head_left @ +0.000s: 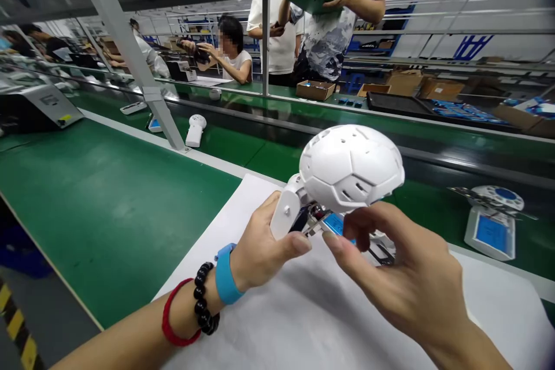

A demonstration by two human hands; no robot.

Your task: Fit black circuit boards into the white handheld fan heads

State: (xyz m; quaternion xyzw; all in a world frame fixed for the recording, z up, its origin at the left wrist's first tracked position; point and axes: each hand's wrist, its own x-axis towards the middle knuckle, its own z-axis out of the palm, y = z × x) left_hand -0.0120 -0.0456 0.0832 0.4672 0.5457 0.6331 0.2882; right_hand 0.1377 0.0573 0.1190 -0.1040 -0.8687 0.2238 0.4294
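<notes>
My left hand (pixel 264 237) is closed around the arm of a white plastic device housing (pixel 351 165), held up over white paper (pixel 243 312). The housing has a domed shell with hexagon-like panel lines and small slots. Beneath the dome, dark parts, wires and a blue rectangular piece (pixel 333 223) partly show. At the dome's lower edge is my right hand (pixel 399 266), its thumb and fingers curled toward the inner parts. What those fingertips pinch is hidden. More white pieces lie behind my right fingers, mostly covered.
Beyond the paper runs a green conveyor belt (pixel 247 153). On it sit a white unit (pixel 196 130) and an opened unit with a blue panel (pixel 492 234) at right. A slanted metal post (pixel 130 52) rises at left. Several people work across the line, near a cardboard box (pixel 315 90).
</notes>
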